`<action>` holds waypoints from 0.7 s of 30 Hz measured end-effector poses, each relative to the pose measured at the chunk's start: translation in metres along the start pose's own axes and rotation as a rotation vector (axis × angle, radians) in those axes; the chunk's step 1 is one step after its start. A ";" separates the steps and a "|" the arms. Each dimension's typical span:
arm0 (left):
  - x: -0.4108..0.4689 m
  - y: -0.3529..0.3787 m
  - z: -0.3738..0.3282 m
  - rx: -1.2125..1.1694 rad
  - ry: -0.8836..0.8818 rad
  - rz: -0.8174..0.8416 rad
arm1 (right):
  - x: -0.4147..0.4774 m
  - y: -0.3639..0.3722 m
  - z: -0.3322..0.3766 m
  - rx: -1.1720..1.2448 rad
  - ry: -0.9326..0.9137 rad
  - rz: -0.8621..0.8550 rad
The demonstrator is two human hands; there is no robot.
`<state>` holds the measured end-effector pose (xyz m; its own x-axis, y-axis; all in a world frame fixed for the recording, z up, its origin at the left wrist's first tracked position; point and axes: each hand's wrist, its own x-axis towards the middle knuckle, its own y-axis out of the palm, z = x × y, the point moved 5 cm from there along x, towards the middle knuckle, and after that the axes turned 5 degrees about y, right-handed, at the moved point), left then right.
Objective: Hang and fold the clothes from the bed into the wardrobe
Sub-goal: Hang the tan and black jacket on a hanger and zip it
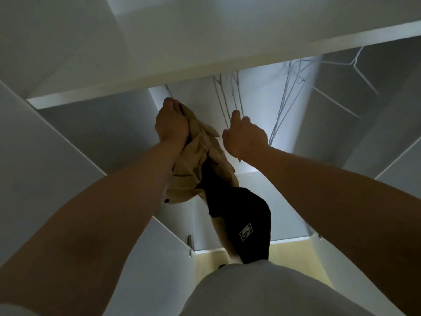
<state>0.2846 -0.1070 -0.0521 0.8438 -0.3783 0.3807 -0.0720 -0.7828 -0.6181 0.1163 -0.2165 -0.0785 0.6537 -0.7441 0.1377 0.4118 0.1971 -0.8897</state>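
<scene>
the left hand (172, 120) had its fingers clamped around the top of a beige garment (196, 165), with a thin wire hook (169, 91) rising from the fist toward 12 o'clock, up to the front edge of the wardrobe shelf (145, 84). the garment's long axis ran from the fist down toward 5 o'clock, bunched and crumpled, ending beside a black garment (241, 215) with a small white patch, which hung on below it toward 6 o'clock.

at 3 o'clock of the left hand, close by but apart from it, the right hand (245, 135) had its fingers curled together, the fingertips against the lower wires of empty wire hangers (230, 101); whether it gripped one could not be told.

more white wire hangers (289, 87) hung at 2 o'clock, and one (355, 65) lay swung out alone near the shelf's right end. their exact count was unclear in the dim blur. open space lay behind the garments, between the white side panels (75, 169).
</scene>
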 end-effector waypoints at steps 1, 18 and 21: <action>0.003 0.002 -0.002 0.003 0.022 0.006 | 0.007 0.006 -0.006 -0.049 0.028 0.033; 0.048 0.059 -0.034 -0.090 0.142 0.041 | 0.033 0.010 -0.102 0.022 0.359 0.077; 0.047 0.071 -0.043 -0.139 0.141 0.058 | 0.038 -0.014 -0.136 -0.082 0.423 0.069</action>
<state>0.2961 -0.2014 -0.0489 0.7542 -0.4826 0.4453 -0.1995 -0.8145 -0.5448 0.0486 -0.3341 -0.1198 0.3533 -0.9303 -0.0986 0.3137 0.2171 -0.9244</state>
